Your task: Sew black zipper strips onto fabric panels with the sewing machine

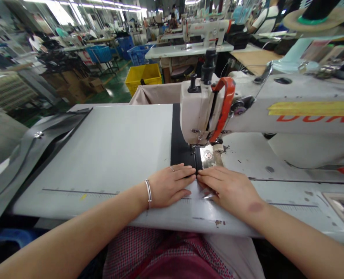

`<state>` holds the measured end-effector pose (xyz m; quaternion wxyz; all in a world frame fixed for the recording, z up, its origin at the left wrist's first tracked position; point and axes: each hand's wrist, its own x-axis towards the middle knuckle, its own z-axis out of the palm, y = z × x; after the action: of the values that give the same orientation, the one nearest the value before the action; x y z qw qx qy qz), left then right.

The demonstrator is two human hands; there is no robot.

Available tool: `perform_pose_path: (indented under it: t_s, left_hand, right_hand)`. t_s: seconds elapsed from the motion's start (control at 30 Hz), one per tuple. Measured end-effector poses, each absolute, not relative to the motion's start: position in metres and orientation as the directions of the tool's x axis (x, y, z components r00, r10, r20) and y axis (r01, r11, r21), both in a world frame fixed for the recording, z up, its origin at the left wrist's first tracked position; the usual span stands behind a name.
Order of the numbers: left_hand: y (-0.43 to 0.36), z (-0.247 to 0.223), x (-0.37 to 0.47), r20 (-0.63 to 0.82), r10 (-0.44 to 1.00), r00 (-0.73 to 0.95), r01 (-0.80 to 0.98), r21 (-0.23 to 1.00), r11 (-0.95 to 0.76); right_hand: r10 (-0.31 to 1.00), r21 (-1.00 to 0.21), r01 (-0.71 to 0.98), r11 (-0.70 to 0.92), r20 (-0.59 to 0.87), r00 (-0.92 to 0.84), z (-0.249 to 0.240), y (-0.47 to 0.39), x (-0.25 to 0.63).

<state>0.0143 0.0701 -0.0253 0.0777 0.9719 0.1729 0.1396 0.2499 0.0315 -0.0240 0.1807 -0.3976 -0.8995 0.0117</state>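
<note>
Both hands: we press flat, fingers open, fingertips meeting on the black strip point(180, 149).
Left hand point(168, 185): nine o'clock of needle.
Right hand point(228, 188): five o'clock of sewing machine point(247, 112).

Green factory floor point(118, 87), yellow crate point(142, 75), blue baskets point(102, 53), bright ceiling lights point(113, 6)

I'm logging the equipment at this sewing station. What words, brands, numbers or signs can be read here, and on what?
"DUKA": cut-off red letters, uncertain, on the arm of the near white sewing machine.
Red brand on the far white sewing machine: too blurred to read.
Ruler marks printed along the grey table top edge: too small to read.
No other text is legible.
</note>
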Motion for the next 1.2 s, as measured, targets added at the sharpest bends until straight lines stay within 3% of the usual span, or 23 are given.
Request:
perform_pose_path:
  t_s: [0.23,0.5,0.67,0.97,1.2]
  left_hand:
    - [0.088,-0.021,0.024,0.268,0.377,0.887,0.358,0.118,-0.926]
    - [0.108,-0.021,0.031,0.277,0.467,0.84,0.428,0.193,-0.883]
    - [0.115,-0.023,0.032,0.283,0.513,0.81,0.456,0.245,-0.855]
    - [0.116,-0.026,0.032,0.276,0.533,0.8,0.482,0.234,-0.844]
    - [0.114,-0.025,0.032,0.265,0.529,0.806,0.478,0.236,-0.846]
  right_hand:
    - [0.771,-0.15,0.762,0.629,0.241,-0.589,-0.02,0.058,0.251]
    - [0.853,-0.075,0.854,0.515,0.143,-0.502,-0.018,0.083,0.249]
    - [0.878,-0.076,0.882,0.465,0.163,-0.449,-0.016,0.092,0.246]
    - [0.878,-0.043,0.887,0.459,0.174,-0.446,-0.017,0.091,0.245]
    - [0.877,-0.087,0.879,0.469,0.164,-0.452,-0.023,0.088,0.247]
